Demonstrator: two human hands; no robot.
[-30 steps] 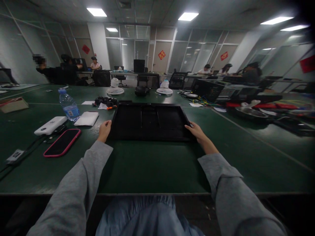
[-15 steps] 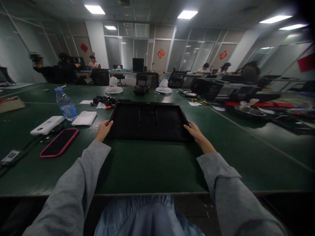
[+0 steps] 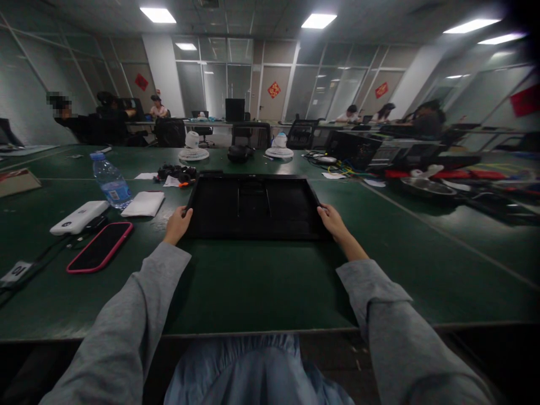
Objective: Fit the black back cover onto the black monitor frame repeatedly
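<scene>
Head view: your left hand point(image 3: 178, 225) and your right hand point(image 3: 335, 223) hold a shallow black tray point(image 3: 291, 222) by its two short sides, each grip narrow, with the thumb at the rim. The tray is in front of you, over the middle of the green table point(image 3: 257, 292); you cannot tell whether its underside touches the tabletop. Inside its raised rim, a thin frame point(image 3: 238, 203) shows near the center. Beyond your left hand, a clear bottle point(image 3: 110, 180) with a blue cap holds water in its lower part, just beside a white pad point(image 3: 143, 203). Nearer you are a white device point(image 3: 79, 217) and a pink-edged phone point(image 3: 100, 247). Well to the right, a round metal pan point(image 3: 428, 189) has something white at it, too blurred to name.
</scene>
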